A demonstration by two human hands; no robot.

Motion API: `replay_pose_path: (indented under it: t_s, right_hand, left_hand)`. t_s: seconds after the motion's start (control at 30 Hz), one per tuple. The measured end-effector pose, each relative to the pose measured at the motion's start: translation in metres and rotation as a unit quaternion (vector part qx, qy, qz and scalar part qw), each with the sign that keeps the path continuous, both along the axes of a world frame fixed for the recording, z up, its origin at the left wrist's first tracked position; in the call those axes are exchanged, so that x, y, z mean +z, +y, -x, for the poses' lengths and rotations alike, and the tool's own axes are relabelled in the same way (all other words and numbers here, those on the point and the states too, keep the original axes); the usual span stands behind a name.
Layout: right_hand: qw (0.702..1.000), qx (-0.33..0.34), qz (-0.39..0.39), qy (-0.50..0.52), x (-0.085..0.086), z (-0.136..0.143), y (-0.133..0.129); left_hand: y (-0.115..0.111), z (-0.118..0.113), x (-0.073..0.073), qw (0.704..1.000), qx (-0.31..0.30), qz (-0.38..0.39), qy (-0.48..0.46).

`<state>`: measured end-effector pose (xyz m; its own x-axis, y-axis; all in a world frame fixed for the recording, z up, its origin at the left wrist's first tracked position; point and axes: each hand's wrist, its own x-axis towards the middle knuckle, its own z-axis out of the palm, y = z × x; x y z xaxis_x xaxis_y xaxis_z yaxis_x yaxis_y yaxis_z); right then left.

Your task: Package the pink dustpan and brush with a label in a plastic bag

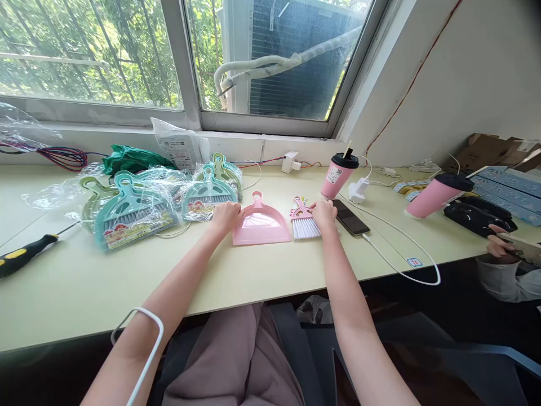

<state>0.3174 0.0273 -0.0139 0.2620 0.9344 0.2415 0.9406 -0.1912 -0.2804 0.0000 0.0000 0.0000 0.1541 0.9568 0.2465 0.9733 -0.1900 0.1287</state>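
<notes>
The pink dustpan [261,225] is lying flat on the pale desk [84,287] near the middle of its width, roughly midway between the window-side edge and the near edge, with its looped handle pointing toward the window and its wide mouth facing the near edge, so its long axis is running front to back. The left hand [225,216] is resting on the dustpan's left rim, fingers curled over the edge; how firmly they are gripping cannot be told. Just beside the dustpan's right side, not visibly touching it, the pink hand brush [304,220] is lying parallel, handle toward the window and white bristles fanning toward the near edge. The right hand [324,214] is covering the brush's right side with fingers bent down onto it; whether they are closing around it cannot be told. Crowding the left flank, packaged teal and green dustpan sets [135,208] are lying in clear wrappers, touching or nearly touching the left hand. On the right, a black phone [350,217] is lying just beside the right hand with a white cable [406,248] trailing toward the near edge, and a pink lidded cup [338,175] is standing behind it. A screwdriver [25,254] is lying near the left edge. Another person's hand [499,239] is showing at the far right.
</notes>
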Motion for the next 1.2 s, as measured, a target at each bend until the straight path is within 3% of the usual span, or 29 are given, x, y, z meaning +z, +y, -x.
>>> replay_pose_path:
  t_s: [0.1, 0.17, 0.23, 0.3, 0.37, 0.43, 0.5, 0.6, 0.7, 0.83, 1.0, 1.1, 1.2]
  right_hand:
    - [0.999, -0.002, -0.031, 0.041, 0.002, -0.001, 0.004]
    - [0.987, 0.005, -0.087, 0.138, 0.005, -0.002, 0.009]
    - [0.943, 0.043, -0.167, 0.286, 0.008, -0.002, 0.015]
    - [0.867, 0.101, -0.250, 0.419, 0.010, -0.001, 0.020]
    - [0.799, 0.138, -0.319, 0.490, 0.012, 0.000, 0.023]
    - [0.765, 0.142, -0.362, 0.513, 0.013, -0.001, 0.022]
    - [0.754, 0.143, -0.372, 0.522, 0.015, -0.003, 0.019]
    - [0.746, 0.171, -0.341, 0.545, 0.019, -0.002, 0.014]
    - [0.748, 0.205, -0.293, 0.558, 0.021, 0.013, 0.008]
    - [0.802, 0.223, -0.251, 0.495, 0.017, 0.054, -0.002]
    - [0.875, 0.195, -0.314, 0.312, 0.009, 0.091, -0.019]
    - [0.891, 0.195, -0.329, 0.244, 0.011, 0.094, -0.023]
    - [0.878, 0.238, -0.264, 0.321, 0.013, 0.089, -0.020]
  left_hand:
    - [-0.001, -0.002, 0.000, 0.996, 0.004, -0.045, -0.077]
    - [-0.001, -0.002, 0.001, 0.979, 0.001, -0.094, -0.178]
    - [0.000, 0.000, 0.001, 0.946, -0.003, -0.140, -0.293]
    - [0.003, 0.003, 0.002, 0.904, 0.010, -0.174, -0.389]
    - [0.007, 0.007, 0.003, 0.864, 0.031, -0.201, -0.461]
    - [0.012, 0.013, 0.004, 0.825, 0.046, -0.234, -0.513]
    - [0.016, 0.018, 0.005, 0.799, 0.055, -0.263, -0.538]
    - [0.018, 0.017, 0.005, 0.810, 0.048, -0.246, -0.529]
    - [0.011, 0.002, 0.002, 0.834, -0.008, -0.180, -0.521]
    - [-0.009, -0.033, -0.009, 0.828, -0.107, -0.110, -0.539]
    - [-0.024, -0.055, -0.018, 0.797, -0.148, -0.065, -0.582]
    - [-0.024, -0.054, -0.017, 0.792, -0.161, -0.078, -0.584]
    - [-0.023, -0.051, -0.016, 0.801, -0.150, -0.090, -0.573]
